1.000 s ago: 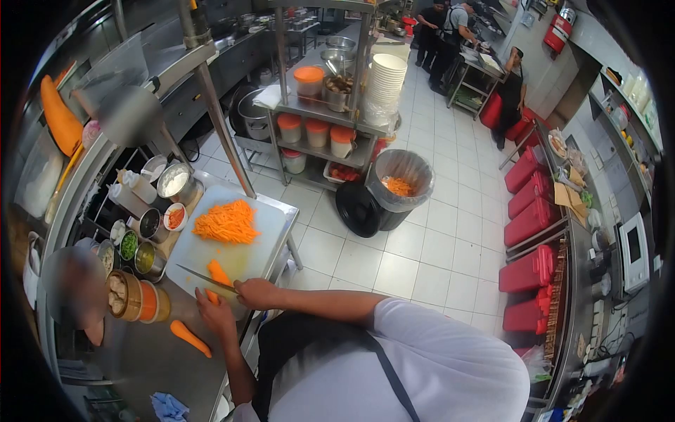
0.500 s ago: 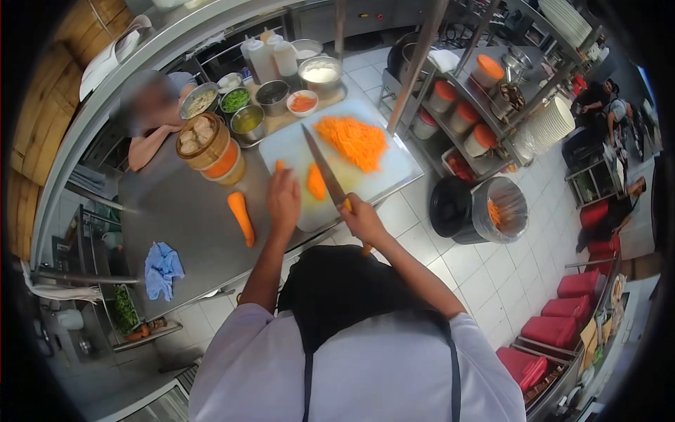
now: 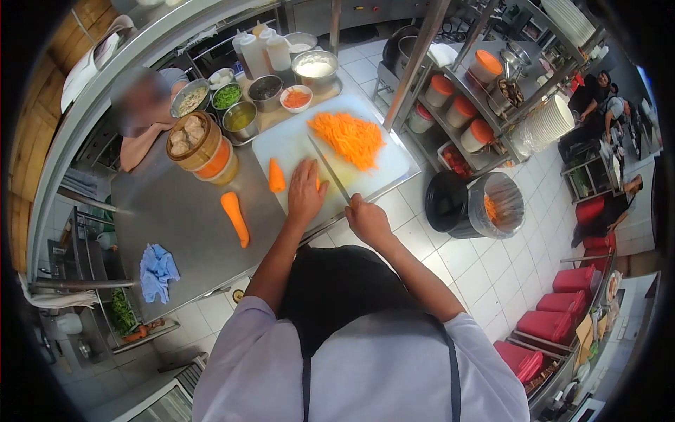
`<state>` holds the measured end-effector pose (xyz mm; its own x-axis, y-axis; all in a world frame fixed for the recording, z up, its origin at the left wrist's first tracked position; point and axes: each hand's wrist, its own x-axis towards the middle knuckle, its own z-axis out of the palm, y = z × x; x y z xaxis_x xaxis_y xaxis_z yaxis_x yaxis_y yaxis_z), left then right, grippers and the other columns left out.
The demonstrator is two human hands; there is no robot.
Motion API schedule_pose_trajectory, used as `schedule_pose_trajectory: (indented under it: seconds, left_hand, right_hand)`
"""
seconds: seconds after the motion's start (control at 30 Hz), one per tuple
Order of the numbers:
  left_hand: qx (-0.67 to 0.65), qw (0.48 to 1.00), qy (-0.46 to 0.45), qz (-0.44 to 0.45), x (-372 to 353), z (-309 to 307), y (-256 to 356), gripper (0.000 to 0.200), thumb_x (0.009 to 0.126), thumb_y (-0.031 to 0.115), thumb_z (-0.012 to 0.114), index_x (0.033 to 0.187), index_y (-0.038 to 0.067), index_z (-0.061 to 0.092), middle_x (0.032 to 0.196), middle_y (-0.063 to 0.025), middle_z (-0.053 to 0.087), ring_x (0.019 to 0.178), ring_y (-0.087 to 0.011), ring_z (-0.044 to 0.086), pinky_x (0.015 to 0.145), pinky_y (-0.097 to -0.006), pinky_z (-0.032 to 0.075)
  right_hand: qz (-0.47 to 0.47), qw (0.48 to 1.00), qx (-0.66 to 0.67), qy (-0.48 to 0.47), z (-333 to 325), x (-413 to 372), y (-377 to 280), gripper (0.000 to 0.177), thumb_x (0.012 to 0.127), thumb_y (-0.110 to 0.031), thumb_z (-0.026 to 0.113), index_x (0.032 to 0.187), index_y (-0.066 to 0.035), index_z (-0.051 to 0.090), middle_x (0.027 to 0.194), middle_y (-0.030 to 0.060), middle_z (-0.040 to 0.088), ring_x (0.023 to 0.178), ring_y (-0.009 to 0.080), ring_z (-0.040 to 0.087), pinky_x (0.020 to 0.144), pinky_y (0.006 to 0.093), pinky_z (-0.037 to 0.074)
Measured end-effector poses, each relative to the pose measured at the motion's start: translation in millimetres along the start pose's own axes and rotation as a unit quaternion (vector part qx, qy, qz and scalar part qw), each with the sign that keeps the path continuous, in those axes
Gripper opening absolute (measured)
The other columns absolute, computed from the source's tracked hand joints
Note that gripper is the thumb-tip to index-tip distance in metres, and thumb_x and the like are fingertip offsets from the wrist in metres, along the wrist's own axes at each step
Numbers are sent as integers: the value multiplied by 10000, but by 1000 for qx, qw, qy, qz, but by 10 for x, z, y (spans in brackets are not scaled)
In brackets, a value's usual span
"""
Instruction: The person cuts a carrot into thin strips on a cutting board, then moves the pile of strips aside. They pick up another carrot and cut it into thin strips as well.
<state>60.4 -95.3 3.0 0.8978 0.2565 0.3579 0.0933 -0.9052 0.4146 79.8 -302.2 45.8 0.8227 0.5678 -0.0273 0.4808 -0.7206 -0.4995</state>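
On a white cutting board [image 3: 274, 144], my left hand [image 3: 306, 192] presses down over a carrot piece [image 3: 318, 184], which is mostly hidden beneath the fingers. My right hand [image 3: 368, 219] is closed around the handle of a large knife [image 3: 330, 169]. Its blade lies along the right side of my left hand, angled toward the far side of the board. A heap of shredded carrot [image 3: 346, 139] covers the far right of the board. Another cut carrot [image 3: 276, 176] rests left of my left hand. A whole peeled carrot [image 3: 235, 218] sits on the steel counter.
Steamer basket [image 3: 190, 133] of dumplings, bowl of chopped greens [image 3: 227, 96] and squeeze bottles [image 3: 254, 55] stand beyond the board. A blue cloth [image 3: 159, 271] lies at left. A lined bin [image 3: 496, 205] and shelving [image 3: 474, 105] are at right. A person [image 3: 144, 144] leans on the counter.
My left hand has moved right from the left carrot onto the carrot piece beside the knife. The left carrot is now uncovered. The knife's blade has turned more edge-on.
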Motion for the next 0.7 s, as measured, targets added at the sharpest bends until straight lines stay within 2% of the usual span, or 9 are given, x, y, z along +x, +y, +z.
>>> schedule_pose_trajectory:
  seconds: [0.1, 0.27, 0.4, 0.57, 0.67, 0.7]
  left_hand:
    - [-4, 1000, 9, 12, -35, 55, -70, 682, 915, 224, 774, 1485, -55, 525, 1554, -251, 497, 1449, -417, 472, 1240, -478, 370]
    - [-5, 999, 7, 33, -105, 8, -69, 657, 924, 210, 761, 1471, -73, 532, 1535, -253, 513, 1423, -412, 499, 1219, -467, 400]
    - [12, 999, -27, 25, -211, -54, -51, 678, 938, 226, 754, 1483, -93, 506, 1546, -264, 501, 1438, -415, 486, 1226, -475, 389]
    - [40, 998, -37, 33, -232, -56, -42, 736, 959, 247, 738, 1524, -114, 434, 1572, -277, 471, 1468, -419, 455, 1244, -482, 360]
    - [14, 998, -52, 25, -221, -178, 5, 708, 986, 218, 693, 1557, -85, 406, 1579, -275, 463, 1481, -400, 446, 1251, -474, 351]
    - [-31, 999, -33, 14, -241, -150, -59, 666, 991, 193, 671, 1550, -74, 426, 1573, -265, 472, 1475, -395, 452, 1248, -471, 355]
  right_hand:
    - [-43, 999, -22, 14, 0, -40, -10, 252, 987, -229, 632, 989, 7, 545, 698, 236, 692, 670, 435, 720, 640, 556, 584]
    - [-64, 997, -28, 15, -40, -131, -67, 195, 973, -180, 619, 983, 4, 556, 672, 223, 682, 648, 423, 715, 610, 542, 576]
    - [-104, 994, -10, 28, -48, -296, -83, 162, 964, -141, 599, 996, 14, 566, 644, 217, 669, 617, 413, 706, 582, 524, 570]
    - [-75, 997, 1, 5, 4, -268, -104, 181, 964, -146, 599, 1015, 25, 568, 661, 234, 675, 630, 423, 707, 604, 543, 571]
    - [-62, 998, 12, -1, -45, -235, -141, 199, 977, -164, 600, 1018, 27, 563, 676, 244, 679, 648, 443, 707, 625, 560, 572]
    - [-57, 998, 14, -5, -62, -235, -154, 205, 981, -171, 600, 1018, 27, 561, 680, 246, 681, 653, 450, 706, 631, 564, 572]
